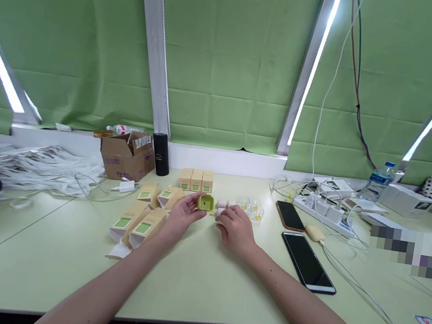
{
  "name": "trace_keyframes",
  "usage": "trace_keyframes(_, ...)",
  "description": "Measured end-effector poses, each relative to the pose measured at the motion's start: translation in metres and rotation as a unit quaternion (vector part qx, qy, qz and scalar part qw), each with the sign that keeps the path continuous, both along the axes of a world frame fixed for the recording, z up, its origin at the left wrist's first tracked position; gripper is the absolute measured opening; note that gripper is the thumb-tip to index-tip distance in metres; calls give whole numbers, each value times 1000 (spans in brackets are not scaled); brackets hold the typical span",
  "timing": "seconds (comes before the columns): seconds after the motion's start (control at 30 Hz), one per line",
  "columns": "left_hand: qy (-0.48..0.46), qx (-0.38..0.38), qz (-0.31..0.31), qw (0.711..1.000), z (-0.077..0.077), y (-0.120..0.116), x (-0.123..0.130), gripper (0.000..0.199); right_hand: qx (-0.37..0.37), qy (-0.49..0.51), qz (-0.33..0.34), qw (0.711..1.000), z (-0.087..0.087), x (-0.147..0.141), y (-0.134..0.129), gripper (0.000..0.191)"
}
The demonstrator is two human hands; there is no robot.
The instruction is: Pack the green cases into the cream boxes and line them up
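In my left hand [185,212] is a small square green container [205,202], its hollow side facing me. My right hand [235,229] is beside it, fingers curled at some small pale pink pieces [221,204]; whether it grips one is hidden. Just behind my right hand lies a clear tray [256,213] with round cups and small yellow parts. Open kraft-paper boxes with green labels [146,226] stand left of my left hand. Behind both hands, three closed small boxes [196,180] stand in a row.
At the right lie two phones [308,262] [289,216], a power strip [327,215] with cables, and a water bottle [378,181]. A cardboard box [127,156], a black cylinder [161,154] and a pile of white strips [42,168] are at the left back.
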State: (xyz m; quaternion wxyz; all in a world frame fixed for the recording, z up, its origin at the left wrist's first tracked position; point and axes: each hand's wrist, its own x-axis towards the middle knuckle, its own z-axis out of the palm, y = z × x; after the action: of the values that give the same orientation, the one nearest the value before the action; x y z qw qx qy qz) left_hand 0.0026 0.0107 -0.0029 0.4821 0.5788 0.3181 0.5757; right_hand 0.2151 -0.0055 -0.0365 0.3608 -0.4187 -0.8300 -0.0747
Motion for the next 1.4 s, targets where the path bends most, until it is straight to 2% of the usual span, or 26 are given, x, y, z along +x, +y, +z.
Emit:
trace_keyframes(0.13,-30,-23,1,999,-2,1,1,67,1,-82,-58,995,7,-10,12,17)
trace_keyframes(0.3,-52,-42,8,998,1,-1,2,68,-13,-147,-92,985,12,-27,33,18)
trace_keyframes(0.5,-54,-39,16,998,1,-1,1,69,-23,-168,-132,977,6,-45,47,19)
trace_keyframes(0.7,-73,-36,20,996,-3,2,0,71,-19,-163,-138,977,2,-48,48,20)
trace_keyframes(0.8,-80,-33,29,996,-2,2,0,70,-26,-140,-104,984,7,-42,38,19)
trace_keyframes(0.9,-76,-25,51,996,-1,3,0,69,-62,-65,-7,996,12,-31,21,21)
trace_keyframes(0.97,-73,-24,65,995,-1,3,0,69,-109,13,65,992,13,-24,9,20)
trace_keyframes(1.03,-67,-28,71,995,-2,4,0,69,-189,129,125,965,12,-19,1,17)
trace_keyframes(1.13,-52,-33,72,995,-2,4,-1,70,-300,316,184,881,11,-17,-1,4)
trace_keyframes(1.2,-39,-30,73,996,-1,2,-1,69,-340,409,223,817,13,-16,1,15)
trace_keyframes(1.27,-25,-27,72,997,0,-1,0,66,-357,467,253,769,16,-16,2,26)
trace_keyframes(1.33,-11,-29,71,997,2,-4,1,64,-361,497,271,742,19,-15,2,32)
trace_keyframes(1.4,-1,-32,68,997,3,-6,3,63,-355,516,280,727,21,-14,0,35)
